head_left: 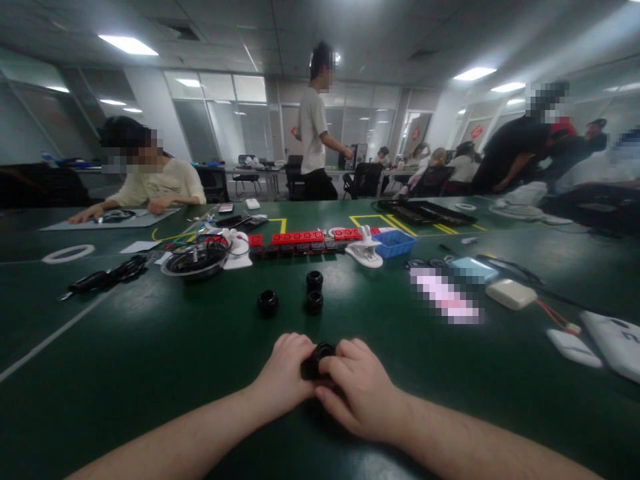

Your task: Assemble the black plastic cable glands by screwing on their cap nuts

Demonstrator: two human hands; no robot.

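Note:
Between my two hands, low over the green table, is a round black ring-shaped part (pixel 325 349) with a hollow top. My left hand (pixel 287 370) wraps its left side, fingers closed. My right hand (pixel 363 387) grips it from the right, thumb below and bent fingers at its rim. Their grip hides most of the part. Farther forward stand three similar black parts: one at the left (pixel 268 303), one at the back (pixel 315 280) and one just in front of that (pixel 315 302).
Beyond are red blocks in a row (pixel 297 237), a white clamp (pixel 366 250), a blue bin (pixel 395 244) and a coil of cables (pixel 195 260). A white case (pixel 511 293) lies to the right. A seated person (pixel 157 180) works across the table; another person (pixel 314 127) stands behind.

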